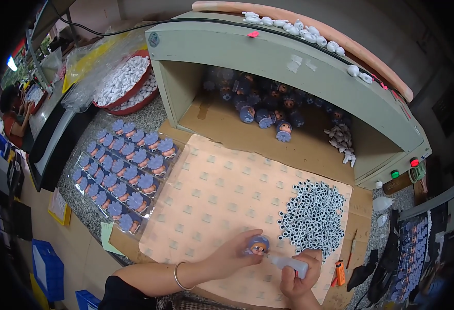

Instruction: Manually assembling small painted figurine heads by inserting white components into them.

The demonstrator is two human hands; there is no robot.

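Observation:
My left hand (232, 257) holds a small doll head with blue hair (258, 243) just above the peach patterned mat (211, 196). A thin bangle sits on that wrist. My right hand (300, 276) grips a small translucent squeeze bottle (288, 264), its thin nozzle touching the doll head's face. Just beyond my right hand, on the right side of the mat, lies a heap of small round black-and-white eye pieces (314, 214).
A clear tray of several blue-haired doll heads (126, 173) lies to the left. A grey-green hooded box (289, 67) at the back shelters more doll heads (260, 103), white parts on its top. Red baskets of white pieces (126, 82) stand far left. An orange lighter (340, 272) lies right.

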